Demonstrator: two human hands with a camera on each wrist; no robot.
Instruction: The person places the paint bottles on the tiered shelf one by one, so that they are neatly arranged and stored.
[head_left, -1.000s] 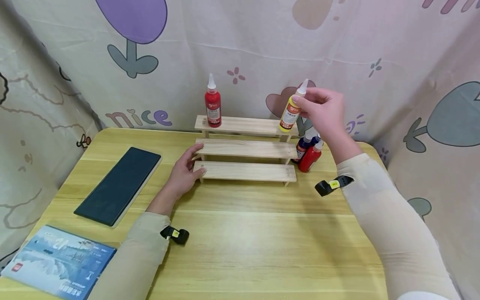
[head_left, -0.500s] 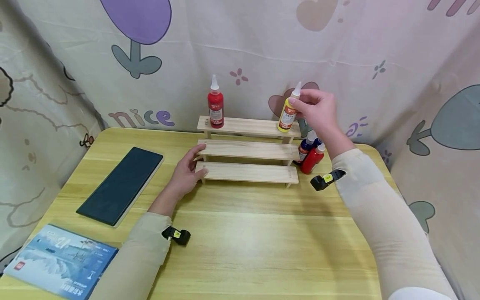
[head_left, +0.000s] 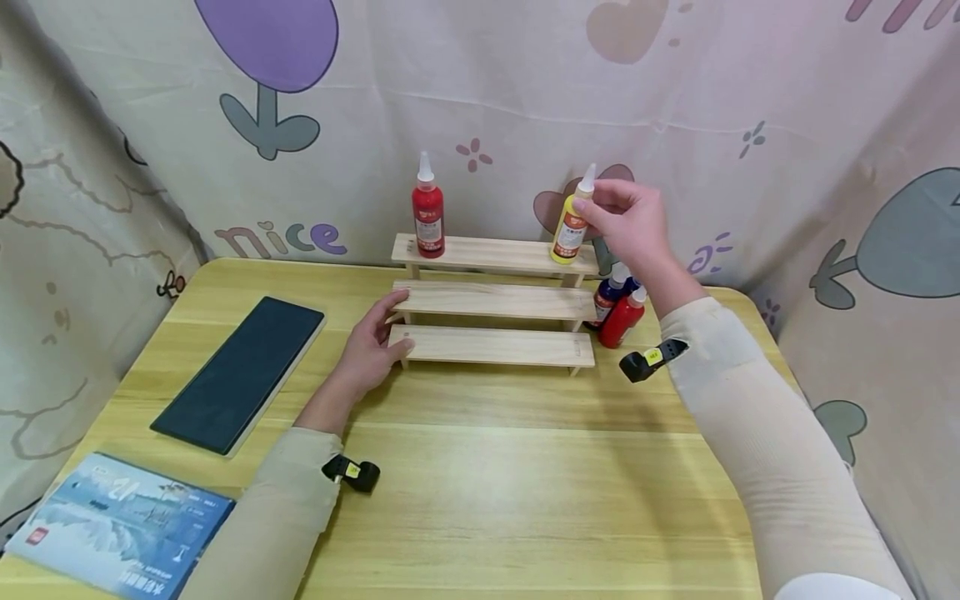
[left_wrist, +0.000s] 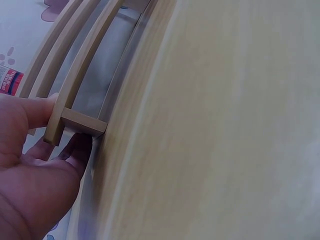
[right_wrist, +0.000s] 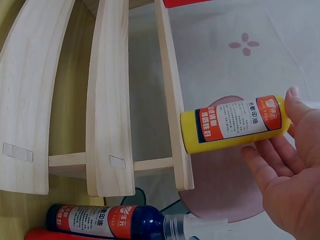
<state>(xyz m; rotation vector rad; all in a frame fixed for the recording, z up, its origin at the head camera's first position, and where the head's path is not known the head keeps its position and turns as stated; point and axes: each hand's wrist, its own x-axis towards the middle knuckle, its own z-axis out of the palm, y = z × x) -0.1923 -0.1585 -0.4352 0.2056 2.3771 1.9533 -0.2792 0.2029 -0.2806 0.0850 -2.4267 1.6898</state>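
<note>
A three-tier wooden rack (head_left: 487, 345) stands on the table. Its left end is gripped by my left hand (head_left: 365, 354); in the left wrist view the thumb lies over the front shelf, with fingers beneath. At the top shelf's right end, my right hand (head_left: 633, 218) pinches a yellow squeeze bottle (head_left: 569, 233) near its white nozzle. The bottle leans slightly, and its base meets the shelf in the right wrist view (right_wrist: 235, 122). A red squeeze bottle (head_left: 428, 221) stands upright at the left of that shelf.
Beside the rack's right end are a red bottle (head_left: 622, 320) and blue bottles (head_left: 606, 302), one partly hidden. A dark flat rectangular case (head_left: 238, 373) and a blue picture-covered pad (head_left: 123, 525) lie at left. A patterned curtain (head_left: 510, 100) hangs behind the table.
My right hand has moved left and slightly down with the yellow bottle, which now stands more upright at the top shelf. The left hand keeps its grip on the rack.
</note>
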